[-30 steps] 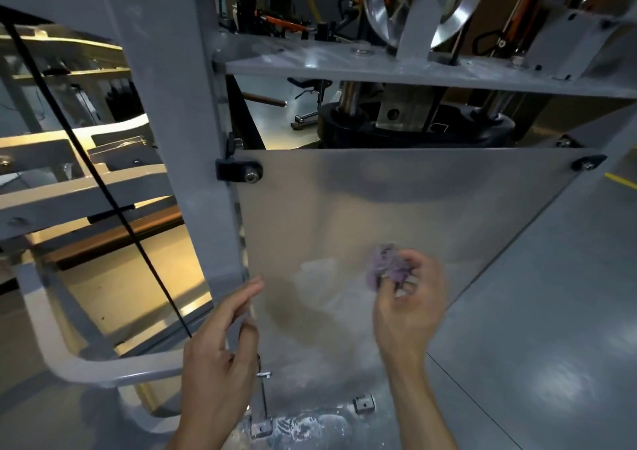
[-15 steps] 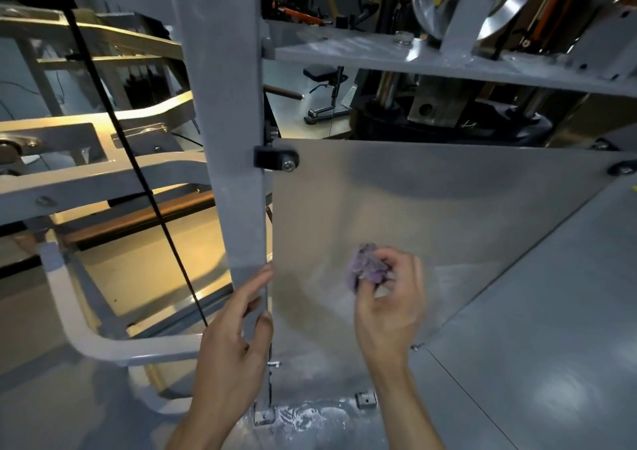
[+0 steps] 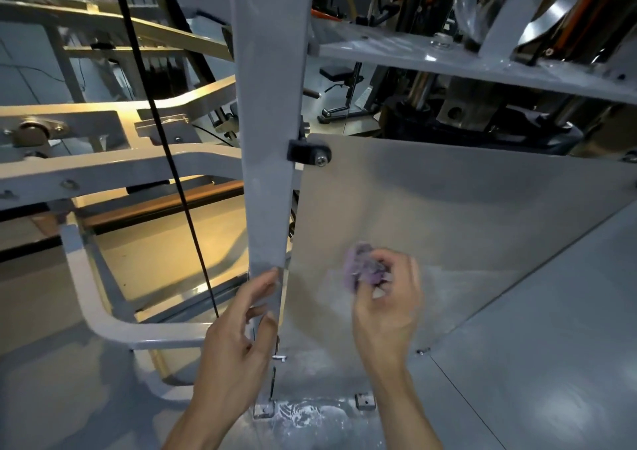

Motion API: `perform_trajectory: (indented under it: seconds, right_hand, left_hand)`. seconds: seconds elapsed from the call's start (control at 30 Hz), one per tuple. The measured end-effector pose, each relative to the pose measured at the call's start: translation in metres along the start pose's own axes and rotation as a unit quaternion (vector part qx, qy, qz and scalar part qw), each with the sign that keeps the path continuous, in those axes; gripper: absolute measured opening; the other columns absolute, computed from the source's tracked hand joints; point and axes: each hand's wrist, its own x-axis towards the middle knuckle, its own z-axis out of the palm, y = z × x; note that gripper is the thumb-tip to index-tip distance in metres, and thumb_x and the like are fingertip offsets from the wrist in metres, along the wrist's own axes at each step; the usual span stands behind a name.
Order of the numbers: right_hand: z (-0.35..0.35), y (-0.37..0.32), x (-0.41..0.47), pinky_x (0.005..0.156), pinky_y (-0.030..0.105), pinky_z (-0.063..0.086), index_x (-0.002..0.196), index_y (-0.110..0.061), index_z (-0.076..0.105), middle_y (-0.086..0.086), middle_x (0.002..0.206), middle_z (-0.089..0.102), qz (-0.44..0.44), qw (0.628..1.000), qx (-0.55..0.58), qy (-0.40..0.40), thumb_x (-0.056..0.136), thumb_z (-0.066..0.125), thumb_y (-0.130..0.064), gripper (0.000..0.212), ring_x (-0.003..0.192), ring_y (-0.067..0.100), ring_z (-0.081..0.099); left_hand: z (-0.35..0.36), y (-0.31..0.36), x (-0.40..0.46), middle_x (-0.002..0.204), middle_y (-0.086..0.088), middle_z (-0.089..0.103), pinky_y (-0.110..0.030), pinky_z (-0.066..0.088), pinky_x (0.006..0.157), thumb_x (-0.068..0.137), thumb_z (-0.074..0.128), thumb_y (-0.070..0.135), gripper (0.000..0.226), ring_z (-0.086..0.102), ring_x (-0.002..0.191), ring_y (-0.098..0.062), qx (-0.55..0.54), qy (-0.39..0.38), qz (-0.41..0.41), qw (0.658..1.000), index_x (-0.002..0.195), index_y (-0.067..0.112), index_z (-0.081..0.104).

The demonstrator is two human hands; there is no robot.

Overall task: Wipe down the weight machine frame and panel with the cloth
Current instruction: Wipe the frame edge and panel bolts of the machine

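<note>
Purple cloth (image 3: pixel 362 266) mostly hidden inside the blurred right hand (image 3: pixel 386 308); pulley wheel (image 3: pixel 537 19) and panel (image 3: pixel 448 229) cut off by frame edges

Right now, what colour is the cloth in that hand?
Purple, bunched up in the right hand: the cloth shows best in the head view.

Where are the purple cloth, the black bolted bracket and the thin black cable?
Crumpled purple cloth (image 3: pixel 362 267), head view: middle of the wad.
Black bolted bracket (image 3: pixel 306 151), head view: its black body beside the bolt.
Thin black cable (image 3: pixel 165 160), head view: midway along its length.
</note>
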Motion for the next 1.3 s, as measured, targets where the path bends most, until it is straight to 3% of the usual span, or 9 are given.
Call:
perform_trajectory:
  seconds: [0.07, 0.23, 0.33, 0.53, 0.77, 0.9, 1.03, 1.2, 1.3]
  right_hand:
    - [-0.005, 0.004, 0.005, 0.071, 0.048, 0.055, 0.095, -0.027, 0.061, -0.014, 0.097, 0.056, 0.018, 0.999, -0.014, 0.028, 0.081, 0.056, 0.008, 0.038, 0.085, 0.013, 0.061]
    - [0.036, -0.027, -0.017, 0.067, 0.045, 0.055, 0.095, -0.021, 0.064, -0.007, 0.096, 0.057, -0.062, 0.996, 0.036, -0.047, 0.086, 0.052, -0.014, 0.017, 0.081, 0.016, 0.064]
    - [0.045, -0.036, -0.024, 0.068, 0.043, 0.055, 0.096, -0.019, 0.067, -0.002, 0.094, 0.058, -0.104, 0.987, 0.025, -0.123, 0.081, 0.056, -0.006, 0.023, 0.079, 0.022, 0.065]
    - [0.035, -0.035, -0.008, 0.059, 0.040, 0.053, 0.102, -0.016, 0.076, -0.002, 0.093, 0.059, -0.164, 0.983, 0.027, -0.078, 0.080, 0.064, 0.009, 0.035, 0.076, 0.023, 0.063]
    - [0.050, 0.024, -0.053, 0.056, 0.039, 0.056, 0.099, -0.026, 0.073, -0.008, 0.094, 0.059, -0.141, 0.961, -0.102, -0.216, 0.078, 0.064, -0.006, 0.031, 0.087, 0.021, 0.064]
    - [0.042, 0.000, -0.036, 0.059, 0.039, 0.055, 0.097, -0.024, 0.075, -0.006, 0.090, 0.061, -0.123, 0.981, -0.040, -0.144, 0.082, 0.056, -0.009, 0.029, 0.078, 0.022, 0.066]
    - [0.041, -0.018, -0.016, 0.060, 0.033, 0.052, 0.097, -0.018, 0.076, -0.003, 0.089, 0.060, -0.142, 0.987, -0.006, -0.073, 0.080, 0.064, 0.000, 0.028, 0.073, 0.023, 0.064]
    - [0.055, 0.031, -0.061, 0.053, 0.034, 0.052, 0.090, -0.027, 0.066, -0.009, 0.092, 0.053, -0.107, 0.964, -0.130, -0.206, 0.078, 0.073, -0.002, 0.028, 0.077, 0.024, 0.065]
    - [0.053, 0.027, -0.062, 0.055, 0.034, 0.054, 0.093, -0.029, 0.070, -0.010, 0.093, 0.058, -0.091, 0.969, -0.115, -0.198, 0.078, 0.070, -0.008, 0.026, 0.078, 0.020, 0.066]
  left_hand:
    - [-0.002, -0.001, -0.003, 0.132, 0.032, 0.060, -0.035, 0.054, 0.092, 0.100, 0.056, 0.014, 0.053, 0.056, 0.120, 0.009, -0.003, 0.005, -0.002, 1.000, 0.137, 0.053, 0.052]
    - [-0.005, -0.005, -0.007, 0.131, 0.031, 0.062, -0.023, 0.050, 0.087, 0.101, 0.054, 0.012, 0.055, 0.055, 0.121, 0.010, 0.008, 0.005, -0.007, 1.000, 0.137, 0.053, 0.051]
    - [-0.006, -0.007, -0.009, 0.130, 0.032, 0.062, -0.021, 0.050, 0.085, 0.100, 0.055, 0.011, 0.056, 0.055, 0.121, 0.011, 0.015, 0.010, -0.009, 1.000, 0.137, 0.054, 0.051]
    - [-0.007, -0.011, -0.012, 0.127, 0.034, 0.062, -0.017, 0.047, 0.084, 0.103, 0.055, 0.018, 0.048, 0.056, 0.118, 0.013, 0.005, 0.017, -0.011, 1.000, 0.136, 0.053, 0.052]
    - [-0.007, -0.012, -0.015, 0.130, 0.032, 0.062, -0.009, 0.044, 0.092, 0.101, 0.054, 0.007, 0.052, 0.057, 0.121, 0.008, -0.002, 0.020, -0.013, 1.000, 0.134, 0.048, 0.056]
    - [-0.008, -0.012, -0.016, 0.127, 0.032, 0.063, -0.019, 0.046, 0.094, 0.101, 0.054, 0.008, 0.054, 0.058, 0.120, 0.010, -0.005, 0.028, -0.015, 0.999, 0.132, 0.051, 0.056]
    - [-0.006, -0.011, -0.016, 0.128, 0.032, 0.064, -0.022, 0.046, 0.096, 0.101, 0.054, 0.007, 0.052, 0.057, 0.121, 0.010, -0.006, 0.032, -0.015, 0.999, 0.133, 0.048, 0.057]
    - [-0.005, -0.009, -0.016, 0.128, 0.034, 0.062, -0.020, 0.045, 0.096, 0.101, 0.055, 0.008, 0.051, 0.057, 0.120, 0.010, 0.002, 0.034, -0.014, 0.999, 0.132, 0.048, 0.057]
    - [-0.005, -0.008, -0.017, 0.126, 0.034, 0.063, -0.019, 0.045, 0.096, 0.100, 0.055, 0.007, 0.052, 0.057, 0.119, 0.011, 0.005, 0.032, -0.014, 0.999, 0.132, 0.048, 0.057]
